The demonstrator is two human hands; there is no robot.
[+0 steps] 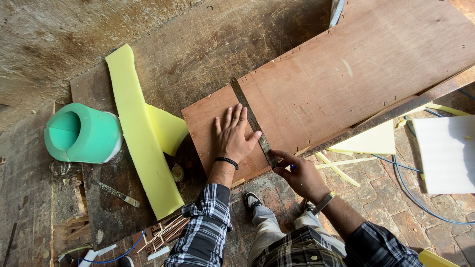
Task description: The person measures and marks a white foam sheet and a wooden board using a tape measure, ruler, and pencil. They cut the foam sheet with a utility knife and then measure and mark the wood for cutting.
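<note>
Marking step, by look of it. Reddish-brown plywood board (321, 84) lies on scarred workbench (198, 44). Left hand (233, 138) flat, fingers spread, pinning dark metal straightedge (251, 121) across board near its left end. Right hand (299, 173) at board's near edge, fingers pinched round small blue marker (292, 167), touching straightedge foot. Next move likely needs straightedge kept steady.

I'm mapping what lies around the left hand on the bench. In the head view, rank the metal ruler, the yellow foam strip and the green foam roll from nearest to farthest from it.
1. Metal ruler: touching the left hand on its thumb side, lying across the plywood board.
2. Yellow foam strip: to the hand's left, off the board.
3. Green foam roll: farthest left, beyond the strip.
</note>
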